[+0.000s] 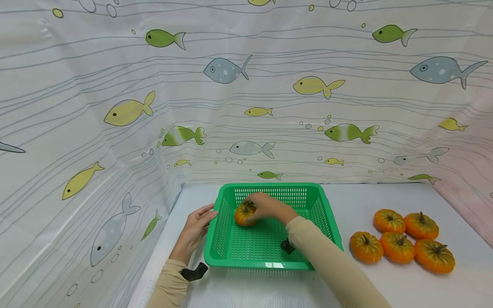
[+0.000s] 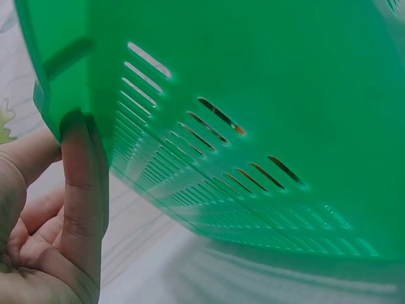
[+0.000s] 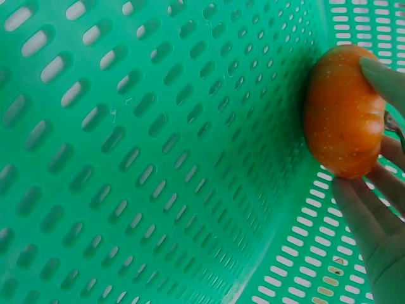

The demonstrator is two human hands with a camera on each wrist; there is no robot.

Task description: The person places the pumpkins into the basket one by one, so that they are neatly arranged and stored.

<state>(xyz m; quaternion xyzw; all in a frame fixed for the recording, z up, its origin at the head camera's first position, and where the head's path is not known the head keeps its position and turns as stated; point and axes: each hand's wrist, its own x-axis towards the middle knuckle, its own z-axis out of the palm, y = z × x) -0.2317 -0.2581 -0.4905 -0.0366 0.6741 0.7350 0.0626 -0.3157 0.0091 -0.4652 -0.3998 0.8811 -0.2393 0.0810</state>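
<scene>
A green slotted basket [image 1: 269,263] stands on the white surface. Inside it, near its left wall, an orange pumpkin [image 1: 243,215] with a stem is held by my right hand [image 1: 265,206], which reaches in from above. The right wrist view shows the fingers of the right hand [image 3: 373,234] and its thumb around the pumpkin [image 3: 345,114], which is close to the basket wall [image 3: 158,126]. My left hand [image 1: 195,229] holds the basket's left rim from outside. In the left wrist view, fingers of the left hand [image 2: 69,209] reach up under the rim of the basket [image 2: 285,95], their tips partly hidden.
Several orange pumpkins [image 1: 398,248] lie grouped on the surface to the right of the basket. A white sheet printed with fish [image 1: 312,85] hangs behind and along the left side. A black device [image 1: 194,272] is strapped at the left wrist, another [image 1: 286,247] at the right wrist.
</scene>
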